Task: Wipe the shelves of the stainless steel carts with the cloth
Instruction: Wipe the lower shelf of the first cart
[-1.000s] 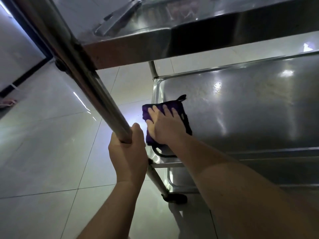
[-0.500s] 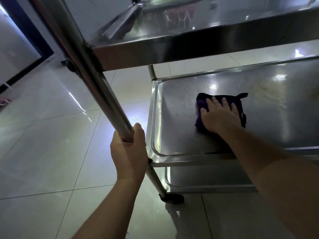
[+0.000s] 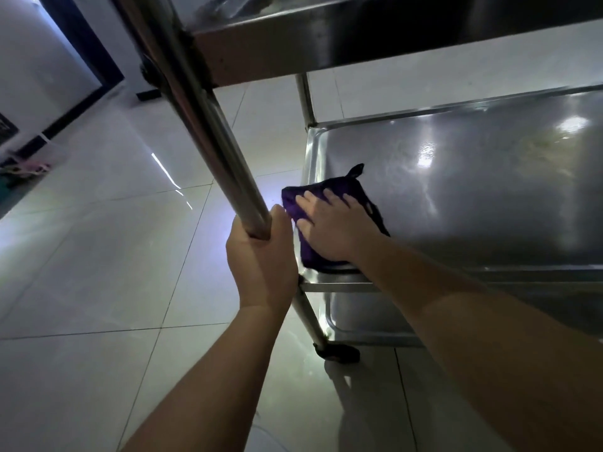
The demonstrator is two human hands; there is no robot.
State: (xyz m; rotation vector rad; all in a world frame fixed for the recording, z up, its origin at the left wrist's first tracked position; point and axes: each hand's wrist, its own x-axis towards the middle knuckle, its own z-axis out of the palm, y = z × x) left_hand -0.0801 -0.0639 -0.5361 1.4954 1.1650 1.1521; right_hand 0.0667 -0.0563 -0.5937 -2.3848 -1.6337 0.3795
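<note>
Cloth (image 3: 329, 197) back left under right hand (image 3: 336, 228).

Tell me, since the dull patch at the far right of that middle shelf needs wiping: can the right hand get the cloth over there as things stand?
Probably yes. The right hand lies flat on the cloth at the shelf's near left corner, and nothing stands on the shelf between it and the patch. The upper shelf overhangs but leaves room.

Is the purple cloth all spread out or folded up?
Folded: the purple cloth is a small thick pad under the flat right hand on the steel middle shelf.
</note>
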